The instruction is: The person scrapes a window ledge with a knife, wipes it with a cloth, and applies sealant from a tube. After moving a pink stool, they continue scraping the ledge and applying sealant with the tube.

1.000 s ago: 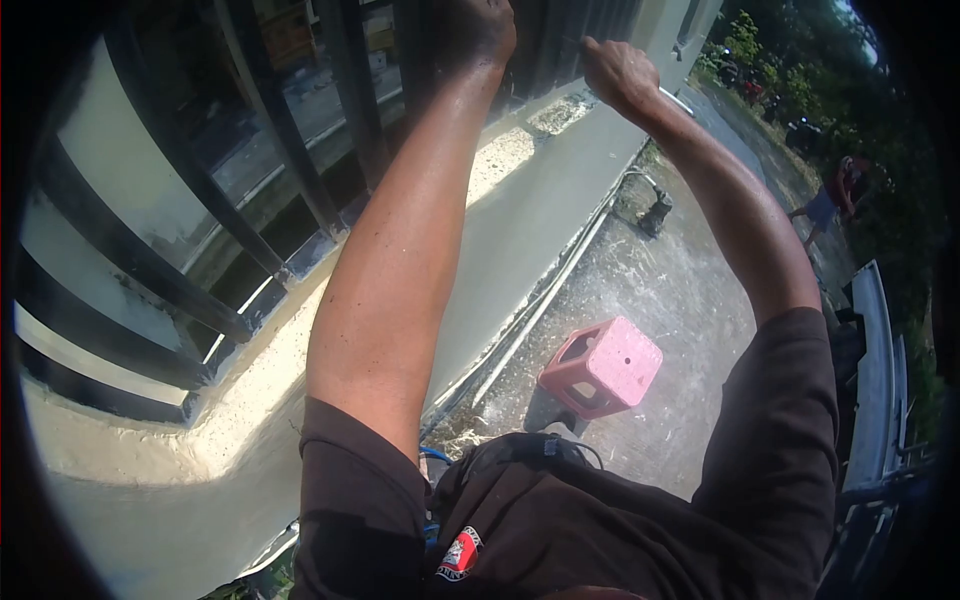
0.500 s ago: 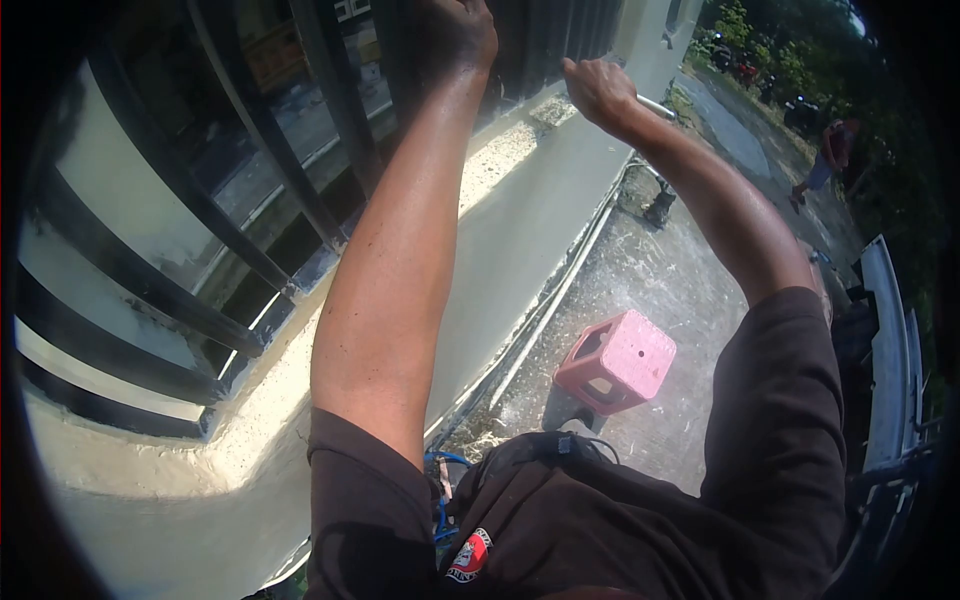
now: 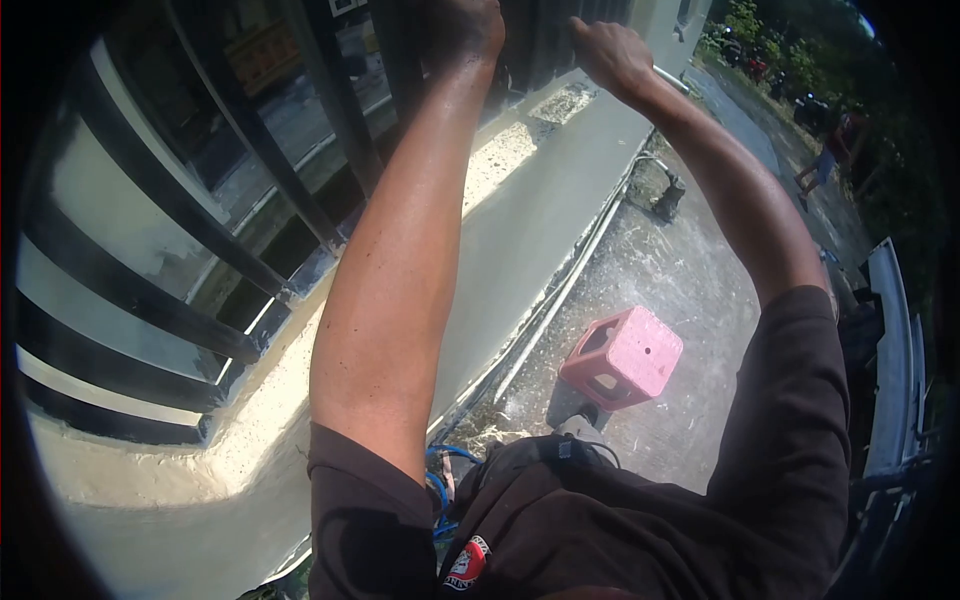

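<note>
My left hand (image 3: 468, 28) is raised at the top edge, in front of the dark metal bars (image 3: 325, 90). It lies in shadow and is partly cut off, so its fingers are hidden. To its right, my right hand (image 3: 615, 58) is raised near the far bars, above the pale, rough-topped ledge (image 3: 500, 160). Its fingers are curled closed, the back of the hand towards me. Whatever it grips, if anything, cannot be made out.
A pink plastic stool (image 3: 642, 355) stands on the concrete ground (image 3: 700, 270). White pipes (image 3: 560, 305) run along the foot of the grey wall (image 3: 520, 245). Another person (image 3: 838, 150) is at the far right, and pale panels (image 3: 890, 350) stand at the right edge.
My right hand has moved up and slightly right in the view. My left hand stays near the top edge, shifted slightly. The view itself has shifted a little.
</note>
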`<act>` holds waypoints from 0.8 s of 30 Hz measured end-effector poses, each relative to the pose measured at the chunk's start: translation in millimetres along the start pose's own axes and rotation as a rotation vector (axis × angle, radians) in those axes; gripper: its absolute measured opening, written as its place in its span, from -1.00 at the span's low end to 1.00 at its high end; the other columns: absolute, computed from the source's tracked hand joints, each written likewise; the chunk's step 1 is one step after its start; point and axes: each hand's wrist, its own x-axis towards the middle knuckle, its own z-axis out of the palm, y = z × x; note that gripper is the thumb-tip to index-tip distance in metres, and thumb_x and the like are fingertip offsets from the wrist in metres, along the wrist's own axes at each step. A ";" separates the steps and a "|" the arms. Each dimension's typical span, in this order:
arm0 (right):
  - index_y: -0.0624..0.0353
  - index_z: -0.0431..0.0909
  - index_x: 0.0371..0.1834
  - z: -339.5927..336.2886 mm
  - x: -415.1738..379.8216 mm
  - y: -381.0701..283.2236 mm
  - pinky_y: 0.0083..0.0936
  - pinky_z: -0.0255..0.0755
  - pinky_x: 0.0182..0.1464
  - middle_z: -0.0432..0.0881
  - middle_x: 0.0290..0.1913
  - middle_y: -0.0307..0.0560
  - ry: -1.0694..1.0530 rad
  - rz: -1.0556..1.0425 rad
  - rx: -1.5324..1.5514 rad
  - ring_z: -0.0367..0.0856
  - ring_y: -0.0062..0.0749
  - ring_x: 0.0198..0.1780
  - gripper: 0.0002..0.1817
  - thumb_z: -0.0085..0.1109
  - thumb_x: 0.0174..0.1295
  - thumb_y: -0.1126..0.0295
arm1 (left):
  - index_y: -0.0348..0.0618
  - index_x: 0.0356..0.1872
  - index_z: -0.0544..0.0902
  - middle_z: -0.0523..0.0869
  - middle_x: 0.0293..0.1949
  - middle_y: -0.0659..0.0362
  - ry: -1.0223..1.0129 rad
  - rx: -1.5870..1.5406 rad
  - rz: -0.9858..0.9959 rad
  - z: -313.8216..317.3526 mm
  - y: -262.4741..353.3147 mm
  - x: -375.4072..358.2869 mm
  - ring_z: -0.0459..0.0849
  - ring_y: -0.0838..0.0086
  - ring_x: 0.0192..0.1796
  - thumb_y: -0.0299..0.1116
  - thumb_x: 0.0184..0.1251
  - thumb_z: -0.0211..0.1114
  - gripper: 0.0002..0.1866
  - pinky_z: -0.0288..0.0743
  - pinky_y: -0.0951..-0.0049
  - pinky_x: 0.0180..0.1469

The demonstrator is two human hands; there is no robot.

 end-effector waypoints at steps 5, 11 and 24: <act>0.10 0.44 0.02 22.6 -24.1 0.1 0.07 0.54 -0.35 0.69 -0.42 0.15 -0.096 -0.034 0.019 0.73 0.14 -0.32 -0.79 -0.09 0.42 0.32 | -0.30 0.33 0.37 0.58 0.20 -0.23 0.002 -0.027 0.031 0.2 3.4 1.9 0.55 -0.04 0.27 0.02 0.48 0.18 -0.36 0.39 0.15 0.34; 0.10 0.52 -0.01 24.3 -32.7 -3.2 -0.07 0.64 -0.31 0.73 -0.37 0.11 -0.167 -0.103 -0.054 0.78 0.06 -0.25 -0.80 -0.08 0.44 0.37 | -0.30 0.19 0.47 0.67 0.06 -0.20 -0.009 -0.048 0.031 -3.5 6.1 -1.0 0.64 -0.04 0.14 0.01 0.46 0.22 -0.44 0.48 0.13 0.21; 0.16 0.52 -0.09 44.6 -87.2 -13.8 0.17 0.50 -0.24 0.67 -0.38 0.28 -0.183 0.185 0.348 0.68 0.30 -0.25 -0.75 -0.07 0.43 0.25 | -0.27 0.03 0.41 0.75 -0.25 -0.08 0.058 -0.133 0.245 -6.1 -1.3 -1.9 0.78 0.03 -0.16 -0.11 0.46 0.26 -0.58 0.61 0.12 -0.13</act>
